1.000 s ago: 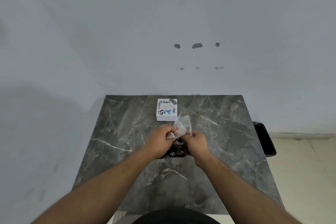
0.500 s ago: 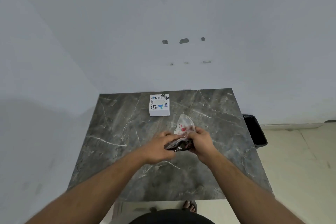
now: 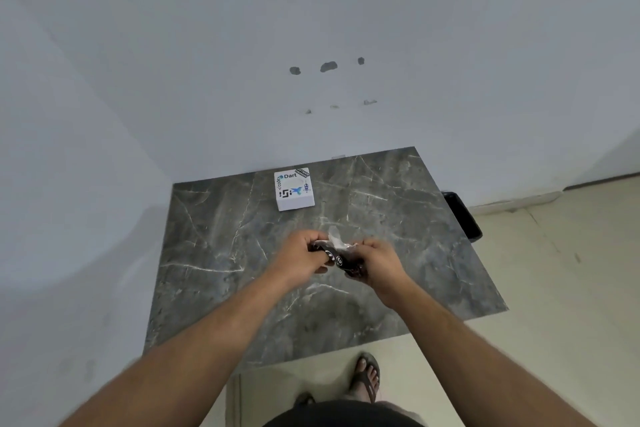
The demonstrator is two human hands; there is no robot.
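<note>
Both my hands meet above the middle of a dark marble table point(image 3: 221, 253). My left hand point(image 3: 304, 253) and my right hand point(image 3: 377, 262) each grip one end of a small black packet with white print point(image 3: 337, 258). A scrap of clear plastic wrapper point(image 3: 335, 238) sticks up between the two hands, pinched together with the packet. My fingers hide most of the packet. A white box with stickers, one reading "Dart" point(image 3: 294, 189), lies flat near the table's far edge, well beyond my hands.
The table stands in a corner of pale walls point(image 3: 104, 114). A black bin point(image 3: 462, 215) sits on the floor past the table's right edge. A sandalled foot point(image 3: 365, 374) shows below the table's near edge on the beige floor.
The clear wrapper stood tall above my hands and is now crumpled low between them. The black packet has turned, and the camera view has tilted and shifted.
</note>
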